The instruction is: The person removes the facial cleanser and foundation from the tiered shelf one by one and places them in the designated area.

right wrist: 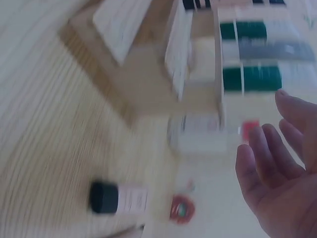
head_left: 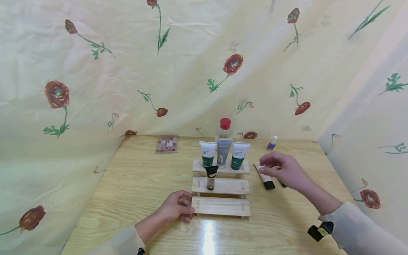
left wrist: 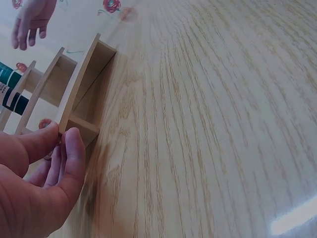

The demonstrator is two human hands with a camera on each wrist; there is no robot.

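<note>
My left hand (head_left: 176, 206) pinches the left end of the lowest shelf of a three-tier wooden rack (head_left: 223, 207), thumb on top and fingers beneath in the left wrist view. On the top shelf two white-and-green tubes (head_left: 208, 153) flank a grey tube (head_left: 223, 153). A small black-capped tube (head_left: 211, 180) stands on the middle shelf, towards the left. To the right of the rack, my right hand (head_left: 288, 171) hovers with relaxed fingers and nothing in them. Below it lies a pale pink tube with a black cap (head_left: 269, 185), beside a dark item (head_left: 282, 183) mostly hidden by the hand.
A clear bottle with a red cap (head_left: 225, 123) stands behind the rack. Purple nail polish (head_left: 271, 145) is at the back right, an eyeshadow palette (head_left: 166, 145) at the back left. Flowered cloth (head_left: 178, 71) hangs behind the wooden table (head_left: 143, 177).
</note>
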